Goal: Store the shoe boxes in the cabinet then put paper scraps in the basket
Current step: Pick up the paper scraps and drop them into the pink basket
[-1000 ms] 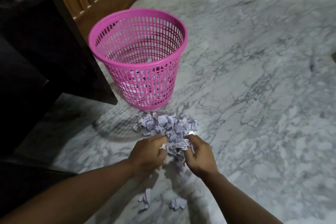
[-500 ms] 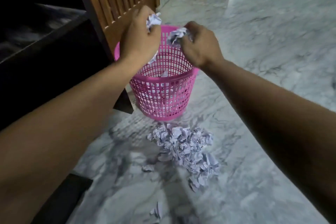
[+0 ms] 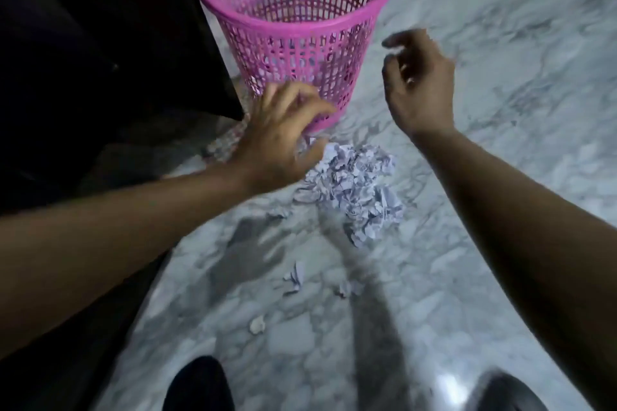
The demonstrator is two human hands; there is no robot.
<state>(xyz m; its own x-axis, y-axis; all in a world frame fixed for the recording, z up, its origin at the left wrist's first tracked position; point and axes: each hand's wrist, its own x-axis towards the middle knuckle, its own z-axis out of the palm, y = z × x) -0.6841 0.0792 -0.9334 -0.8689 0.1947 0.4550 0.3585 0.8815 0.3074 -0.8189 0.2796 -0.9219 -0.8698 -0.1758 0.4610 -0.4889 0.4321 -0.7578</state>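
A grey-veined marble floor [image 3: 500,43] fills most of the view. Dark furniture [image 3: 83,60] stands along the left side. Two dark knees, one [image 3: 200,384] at bottom centre, another [image 3: 510,394] at bottom right, show at the lower edge.

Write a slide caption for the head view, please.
Two empty hands, left hand and right hand, above paper scraps near pink basket.

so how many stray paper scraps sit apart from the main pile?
3 stray scraps: one below the pile, one right of it, one nearest the camera. Others may hide under arms.
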